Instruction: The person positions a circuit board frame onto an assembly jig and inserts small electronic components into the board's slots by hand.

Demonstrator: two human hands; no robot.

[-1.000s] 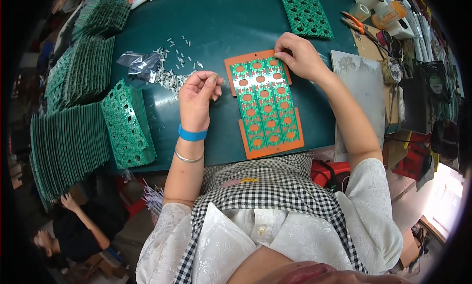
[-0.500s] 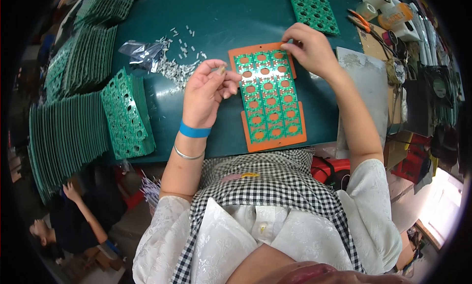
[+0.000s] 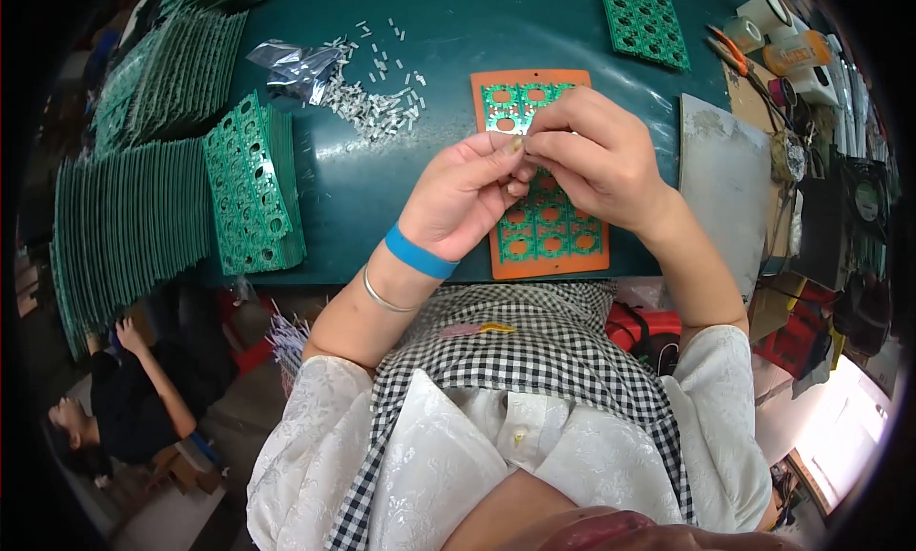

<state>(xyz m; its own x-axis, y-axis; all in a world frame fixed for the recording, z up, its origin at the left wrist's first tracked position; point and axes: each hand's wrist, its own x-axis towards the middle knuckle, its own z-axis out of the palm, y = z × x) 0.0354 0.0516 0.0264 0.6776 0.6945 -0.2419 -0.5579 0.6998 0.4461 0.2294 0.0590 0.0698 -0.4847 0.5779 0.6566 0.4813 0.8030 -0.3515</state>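
Glossy green tabletop (image 3: 382, 188) (smooth), matt orange tray (image 3: 549, 260).

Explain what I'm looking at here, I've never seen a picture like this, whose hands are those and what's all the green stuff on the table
The picture comes from a wide-angle camera worn on a person's head, looking down, so straight edges curve near the rim. The two bare hands are that person's own: the left hand and right hand meet above an orange tray that carries a green circuit board with round holes. Their fingertips pinch something tiny; what it is cannot be made out. On the dark green table lie a heap of small silvery parts beside a crumpled clear bag, a stack of green boards, more rows of boards at far left, and one board at the top. Tape rolls and tools sit at the upper right.
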